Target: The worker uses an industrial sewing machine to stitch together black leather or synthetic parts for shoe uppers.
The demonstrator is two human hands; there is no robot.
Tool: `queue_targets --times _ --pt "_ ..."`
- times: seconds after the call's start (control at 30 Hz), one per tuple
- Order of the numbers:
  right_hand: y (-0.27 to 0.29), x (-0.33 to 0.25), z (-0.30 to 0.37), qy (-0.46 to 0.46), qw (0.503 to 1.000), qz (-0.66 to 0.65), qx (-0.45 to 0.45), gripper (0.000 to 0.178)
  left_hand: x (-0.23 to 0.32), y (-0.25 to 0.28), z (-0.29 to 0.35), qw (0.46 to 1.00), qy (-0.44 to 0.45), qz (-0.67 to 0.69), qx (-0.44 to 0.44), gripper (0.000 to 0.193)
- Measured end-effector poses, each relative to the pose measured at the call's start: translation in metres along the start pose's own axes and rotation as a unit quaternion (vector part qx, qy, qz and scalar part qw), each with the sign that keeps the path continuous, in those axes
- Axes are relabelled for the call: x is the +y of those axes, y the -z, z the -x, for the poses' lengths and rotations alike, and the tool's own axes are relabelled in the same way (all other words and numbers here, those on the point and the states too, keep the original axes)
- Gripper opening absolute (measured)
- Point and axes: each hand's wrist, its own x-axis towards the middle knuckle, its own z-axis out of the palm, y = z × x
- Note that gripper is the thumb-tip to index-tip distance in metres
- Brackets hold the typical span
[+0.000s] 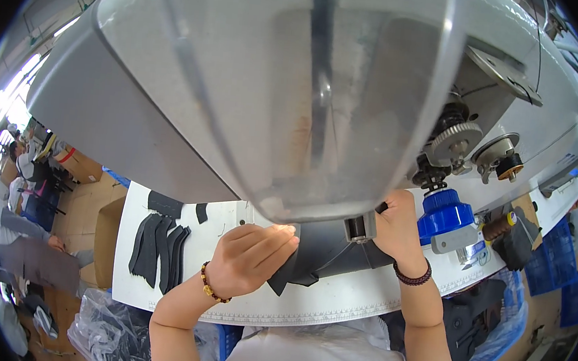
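A dark grey fabric piece (327, 249) lies on the white sewing table under the sewing machine head (186, 96). My left hand (248, 256), with a beaded bracelet at the wrist, has its fingers pressed together at the left edge of this fabric. My right hand (397, 228), wearing a dark braided bracelet, is bent at the fabric's right side, close behind the metal presser part (360, 228). Its fingertips are hidden by the machine. A clear plastic guard (290, 167) covers much of the upper middle of the view.
Several dark fabric strips (153, 244) lie left on the table (223, 309). A blue knob (445, 213) and a thread spool (499, 226) sit at right. A blue crate (513, 331) holds dark pieces; plastic bags (104, 329) lie lower left. Another person (17, 225) sits at far left.
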Motion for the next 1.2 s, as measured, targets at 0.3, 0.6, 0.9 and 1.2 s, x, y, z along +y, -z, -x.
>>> queue_targets --times 0.3,0.6,0.9,1.2 --pt "0.001 -0.015 0.000 0.037 0.999 0.005 0.030 0.024 0.000 0.004 0.004 0.999 0.022 0.010 -0.041 0.023" --pt "0.000 0.015 -0.029 0.132 0.973 0.185 -0.037 0.018 -0.020 -0.009 -0.003 0.999 0.041 0.023 -0.003 0.024" --pt "0.000 0.004 -0.020 0.241 0.936 0.229 0.118 0.022 -0.015 -0.010 0.002 0.988 0.139 0.067 -0.027 0.032" --pt "-0.016 -0.029 0.036 0.457 0.762 0.415 -0.196 0.028 0.072 -0.067 0.069 0.841 0.355 0.381 -0.148 0.059"
